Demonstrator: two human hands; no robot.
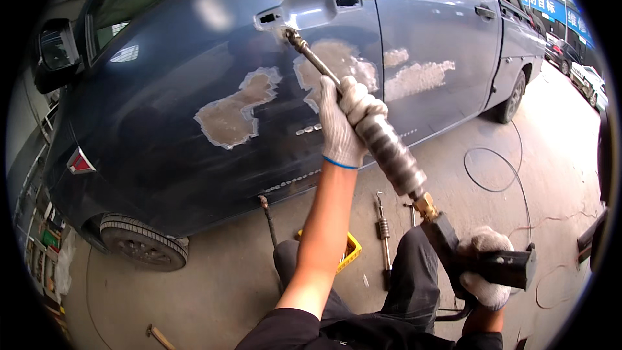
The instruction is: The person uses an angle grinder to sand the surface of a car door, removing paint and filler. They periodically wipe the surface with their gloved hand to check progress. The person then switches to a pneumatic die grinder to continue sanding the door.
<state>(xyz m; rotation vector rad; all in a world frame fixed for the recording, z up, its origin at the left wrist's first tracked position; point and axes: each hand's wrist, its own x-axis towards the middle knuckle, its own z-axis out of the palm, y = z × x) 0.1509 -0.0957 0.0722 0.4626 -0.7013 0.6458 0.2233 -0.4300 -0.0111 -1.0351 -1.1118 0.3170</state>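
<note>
A long slide hammer dent puller (394,155) runs from lower right up to the blue-grey door (227,45) of a pickup. Its tip (293,35) is at the lower edge of the door handle recess (310,11), where no handle is fitted; whether it is fixed there I cannot tell. My left hand (346,116), in a white knit glove, is wrapped round the rod just ahead of the ribbed metal weight. My gloved right hand (484,269) grips the black pistol-shaped handle at the rear end. Sanded patches (233,113) show bare filler and metal below the recess.
Between and beside my legs lie a yellow crate (350,253) and a second slide hammer (385,233). A metal bar (267,217) leans near the sill. A hammer (159,337) lies lower left. Cable (499,188) loops over the floor at right. Shelving (48,246) stands far left.
</note>
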